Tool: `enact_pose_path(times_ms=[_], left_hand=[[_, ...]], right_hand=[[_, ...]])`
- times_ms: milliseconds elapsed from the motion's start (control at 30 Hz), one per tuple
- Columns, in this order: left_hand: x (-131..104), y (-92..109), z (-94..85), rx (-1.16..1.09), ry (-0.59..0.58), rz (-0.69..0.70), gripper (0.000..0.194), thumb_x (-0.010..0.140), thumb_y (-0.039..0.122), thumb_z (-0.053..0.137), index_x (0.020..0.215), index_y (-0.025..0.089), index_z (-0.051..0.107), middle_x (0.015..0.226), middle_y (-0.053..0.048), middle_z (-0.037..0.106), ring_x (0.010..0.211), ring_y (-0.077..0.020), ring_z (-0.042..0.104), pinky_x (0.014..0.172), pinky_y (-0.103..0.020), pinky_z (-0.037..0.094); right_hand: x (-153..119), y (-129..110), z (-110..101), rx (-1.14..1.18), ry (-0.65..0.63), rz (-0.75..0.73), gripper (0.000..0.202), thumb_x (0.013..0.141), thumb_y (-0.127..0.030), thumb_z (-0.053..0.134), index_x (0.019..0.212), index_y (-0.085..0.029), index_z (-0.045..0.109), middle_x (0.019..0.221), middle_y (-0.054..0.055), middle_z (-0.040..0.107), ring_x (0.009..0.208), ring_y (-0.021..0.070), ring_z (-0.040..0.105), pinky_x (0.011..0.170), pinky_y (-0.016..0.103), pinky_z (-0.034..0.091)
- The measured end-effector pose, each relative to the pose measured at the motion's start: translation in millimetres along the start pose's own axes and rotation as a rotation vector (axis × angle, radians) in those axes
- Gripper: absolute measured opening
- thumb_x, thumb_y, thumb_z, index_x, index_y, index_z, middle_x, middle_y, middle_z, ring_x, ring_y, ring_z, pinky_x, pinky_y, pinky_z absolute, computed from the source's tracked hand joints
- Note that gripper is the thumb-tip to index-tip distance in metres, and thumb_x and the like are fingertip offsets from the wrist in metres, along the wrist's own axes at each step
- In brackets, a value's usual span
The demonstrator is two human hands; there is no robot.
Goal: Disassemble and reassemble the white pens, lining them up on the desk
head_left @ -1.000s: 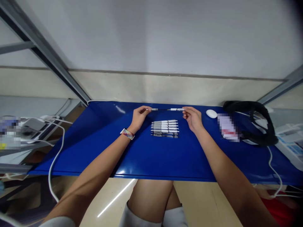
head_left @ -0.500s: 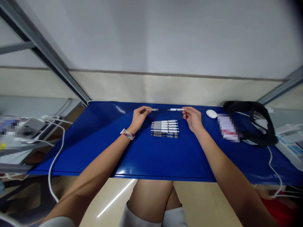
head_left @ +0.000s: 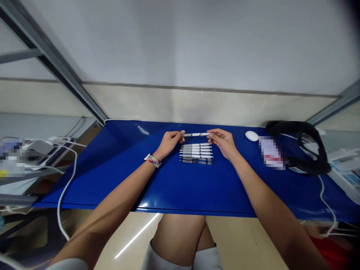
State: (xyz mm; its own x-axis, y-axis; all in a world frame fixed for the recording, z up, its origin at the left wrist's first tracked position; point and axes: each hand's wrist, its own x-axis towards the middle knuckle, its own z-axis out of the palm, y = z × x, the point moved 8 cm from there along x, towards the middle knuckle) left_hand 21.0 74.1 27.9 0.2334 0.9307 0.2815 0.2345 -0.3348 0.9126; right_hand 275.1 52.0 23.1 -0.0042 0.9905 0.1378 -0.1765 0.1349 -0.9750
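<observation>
Layout: pens mid-desk, other items to the right
On the desk, a row of pens lies side by side near the middle, each running left to right; just behind it, the held pen spans from the left grip to the right grip. Right of the right grip sits a small object, then an item too masked to name, then a strap, with a box farther right. The wall stands behind the desk; a cable crosses its left side.
</observation>
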Motion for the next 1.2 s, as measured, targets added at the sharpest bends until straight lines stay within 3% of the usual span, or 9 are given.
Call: enact_pose_path(times_ms=[133,233,400,500,667,800,900,1033,1200], left_hand=[[0.8,-1.3,0.5,0.003,-0.002,0.016,0.06,0.102,0.063,0.059,0.061,0.02,0.067,0.059,-0.002,0.059,0.059,-0.0158,0.051,0.065,-0.033,0.039],[0.8,3.9,1.7,-0.104,-0.007,0.06,0.03,0.089,0.049,0.082,0.094,0.02,0.076,0.076,0.0,0.065,0.067,-0.0143,0.055,0.067,-0.03,0.041],[0.6,5.9,4.4,-0.194,-0.037,0.062,0.038,0.093,0.038,0.079,0.126,0.021,0.07,0.08,0.0,0.067,0.078,-0.0162,0.067,0.077,-0.031,0.049],[1.1,5.4,4.3,-0.209,-0.04,0.096,0.063,0.084,0.032,0.088,0.14,0.023,0.062,0.096,-0.004,0.075,0.085,-0.018,0.07,0.08,-0.032,0.052],[1.6,-1.6,4.0,-0.15,-0.046,0.053,0.042,0.097,0.041,0.075,0.133,0.02,0.069,0.088,-0.005,0.078,0.083,-0.0188,0.072,0.084,-0.034,0.053],[1.4,4.0,0.9,-0.125,-0.015,0.106,0.062,0.087,0.034,0.085,0.144,0.022,0.063,0.113,-0.009,0.081,0.104,-0.0224,0.075,0.094,-0.036,0.052],[1.7,2.7,3.7,-0.134,-0.046,0.078,0.04,0.098,0.038,0.073,0.134,0.02,0.07,0.099,-0.008,0.082,0.097,-0.0222,0.076,0.096,-0.039,0.053],[1.2,6.4,1.9,-0.109,-0.025,0.131,0.059,0.087,0.029,0.084,0.143,0.023,0.065,0.119,-0.01,0.081,0.111,-0.0241,0.074,0.101,-0.039,0.052],[0.0,3.1,5.6,-0.135,-0.06,0.057,0.037,0.099,0.041,0.073,0.128,0.019,0.074,0.094,-0.007,0.083,0.092,-0.0216,0.077,0.093,-0.038,0.054]], right_hand=[[0.4,0.0,1.4,-0.013,-0.026,-0.001,0.033,0.072,-0.042,0.097,0.095,-0.021,0.085,0.081,0.005,0.077,0.069,0.0161,0.068,0.066,0.032,0.057],[0.7,3.3,-0.9,0.015,-0.001,0.034,0.034,0.071,-0.042,0.097,0.093,-0.02,0.085,0.079,0.005,0.076,0.066,0.0155,0.066,0.064,0.032,0.055],[1.1,6.9,-1.7,0.054,0.01,0.057,0.033,0.071,-0.04,0.096,0.094,-0.019,0.084,0.079,0.005,0.076,0.067,0.0158,0.066,0.065,0.032,0.055],[1.0,8.4,-0.6,0.059,0.007,0.058,0.032,0.072,-0.039,0.096,0.094,-0.019,0.084,0.08,0.005,0.076,0.067,0.016,0.066,0.065,0.032,0.055],[0.1,8.9,2.2,0.068,-0.002,0.053,0.03,0.073,-0.038,0.095,0.093,-0.019,0.084,0.079,0.005,0.076,0.066,0.0152,0.066,0.064,0.032,0.055],[0.3,8.1,1.4,0.066,0.013,0.049,0.03,0.073,-0.038,0.095,0.093,-0.018,0.084,0.079,0.005,0.075,0.066,0.0151,0.065,0.064,0.032,0.055],[0.8,9.0,1.6,0.057,0.008,0.053,0.03,0.074,-0.038,0.094,0.094,-0.018,0.084,0.079,0.005,0.075,0.065,0.0147,0.065,0.065,0.032,0.055],[1.2,10.4,1.5,0.063,0.009,0.057,0.03,0.073,-0.037,0.095,0.093,-0.018,0.084,0.079,0.005,0.076,0.065,0.0143,0.065,0.065,0.031,0.054],[1.0,10.4,1.1,0.05,0.017,0.064,0.031,0.071,-0.039,0.095,0.093,-0.019,0.084,0.079,0.004,0.076,0.065,0.0146,0.065,0.065,0.032,0.055]])
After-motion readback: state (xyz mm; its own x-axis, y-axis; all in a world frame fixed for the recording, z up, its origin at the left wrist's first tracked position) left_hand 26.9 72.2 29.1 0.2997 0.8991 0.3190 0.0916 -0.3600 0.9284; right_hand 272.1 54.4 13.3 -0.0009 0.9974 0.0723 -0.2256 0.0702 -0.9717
